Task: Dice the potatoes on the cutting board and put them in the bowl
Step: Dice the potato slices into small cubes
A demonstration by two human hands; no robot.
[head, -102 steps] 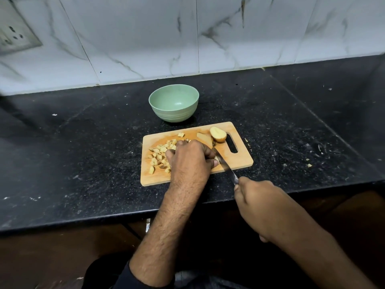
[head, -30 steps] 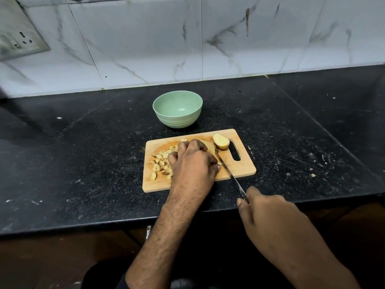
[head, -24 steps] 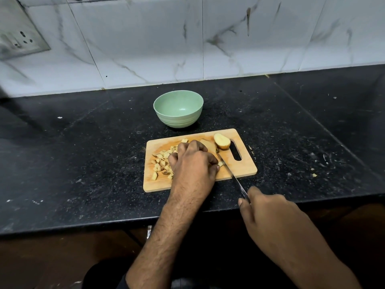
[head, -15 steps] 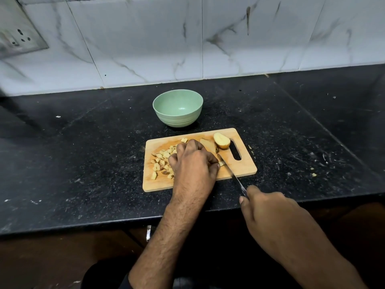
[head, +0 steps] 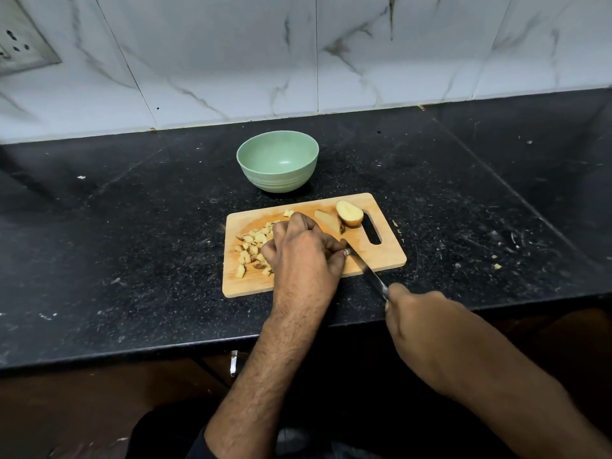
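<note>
A wooden cutting board [head: 381,256] lies on the black counter. Diced potato pieces [head: 251,248] are heaped on its left half. A potato half [head: 349,213] and a slice [head: 326,217] lie at its far right, beside the handle slot. My left hand [head: 303,256] is curled over a potato piece at the board's middle; the piece itself is hidden under the fingers. My right hand [head: 427,323] grips a knife [head: 364,268] whose blade touches the board right beside my left fingertips. The green bowl [head: 278,160] stands behind the board, with nothing visible inside.
Black stone counter [head: 132,226] with small scraps on the right [head: 496,266]. White marble tiles form the back wall, with a power socket [head: 16,48] at upper left. The counter's front edge runs just below the board.
The knife blade has shifted slightly along the board beside my left fingers while cutting. The left hand has stayed over the potato piece. Bowl and board have not moved.
</note>
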